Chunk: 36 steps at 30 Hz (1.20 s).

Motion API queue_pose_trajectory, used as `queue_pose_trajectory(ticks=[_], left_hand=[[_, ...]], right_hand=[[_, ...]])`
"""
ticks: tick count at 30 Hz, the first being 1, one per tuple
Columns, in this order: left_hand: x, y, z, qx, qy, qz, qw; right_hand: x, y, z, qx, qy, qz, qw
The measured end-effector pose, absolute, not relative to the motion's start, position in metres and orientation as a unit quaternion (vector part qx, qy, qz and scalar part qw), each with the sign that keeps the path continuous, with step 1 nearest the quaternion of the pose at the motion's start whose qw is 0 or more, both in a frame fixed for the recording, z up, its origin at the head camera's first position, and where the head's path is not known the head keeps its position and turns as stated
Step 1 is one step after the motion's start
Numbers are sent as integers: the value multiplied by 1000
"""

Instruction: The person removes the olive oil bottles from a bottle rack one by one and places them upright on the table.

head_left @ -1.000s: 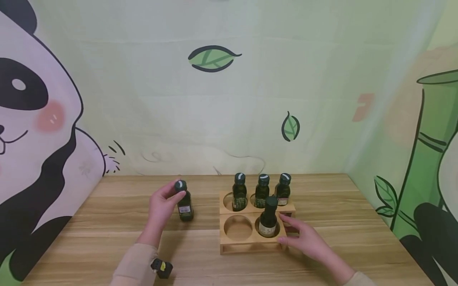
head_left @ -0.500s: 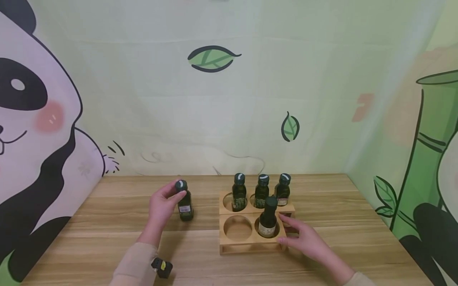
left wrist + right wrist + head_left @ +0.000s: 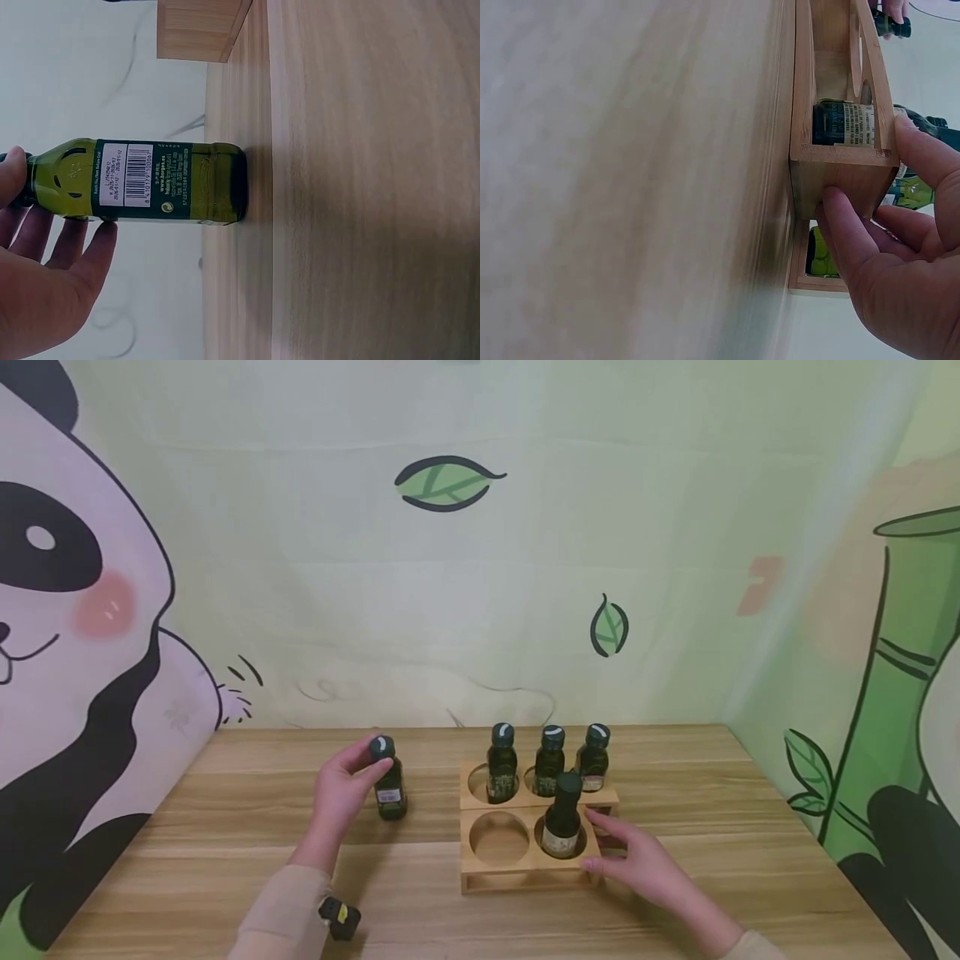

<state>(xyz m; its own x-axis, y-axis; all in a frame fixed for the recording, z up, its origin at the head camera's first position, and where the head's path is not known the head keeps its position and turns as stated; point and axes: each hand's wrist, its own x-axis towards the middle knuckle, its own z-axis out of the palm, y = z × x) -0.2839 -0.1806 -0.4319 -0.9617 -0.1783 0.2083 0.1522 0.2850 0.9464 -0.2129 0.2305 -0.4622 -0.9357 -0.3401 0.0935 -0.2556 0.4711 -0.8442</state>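
My left hand [image 3: 343, 789] pinches a small green glass bottle [image 3: 165, 180] near its dark cap, thumb on one side and fingers on the other. The bottle is upright at the left of the table, its base close over the wood; a white barcode label faces the left wrist view. My right hand [image 3: 637, 864] grips the right end of a two-tier wooden bottle rack [image 3: 480, 881], with fingers against its side panel [image 3: 836, 176]. A dark bottle with a pale label [image 3: 562, 831] stands in the lower right hole. The lower left hole [image 3: 498, 839] is bare.
On the upper tier stand three dark-capped bottles: a left one [image 3: 502, 764], a middle one [image 3: 550, 762] and a right one [image 3: 593, 758]. The wood-grain table [image 3: 420, 918] meets a printed cloth backdrop [image 3: 337, 610] behind.
My left hand and its bottle have shifted very slightly to the right and away from me. The right hand and the rack have stayed in place.
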Motion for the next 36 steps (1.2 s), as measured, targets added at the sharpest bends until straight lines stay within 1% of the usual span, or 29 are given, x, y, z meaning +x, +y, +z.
queue_pose_trajectory(ticks=[13,25,36], left_hand=[[-283,-182,-434,-15,-788,-605,113],[-272,-188,-434,-10,-804,-584,113],[-258,-196,-436,-12,-803,-583,123]], right_hand=[[-213,232,-463,-175,858,-481,45],[-215,232,-466,-171,862,-475,46],[-216,232,-466,-173,863,-473,43]])
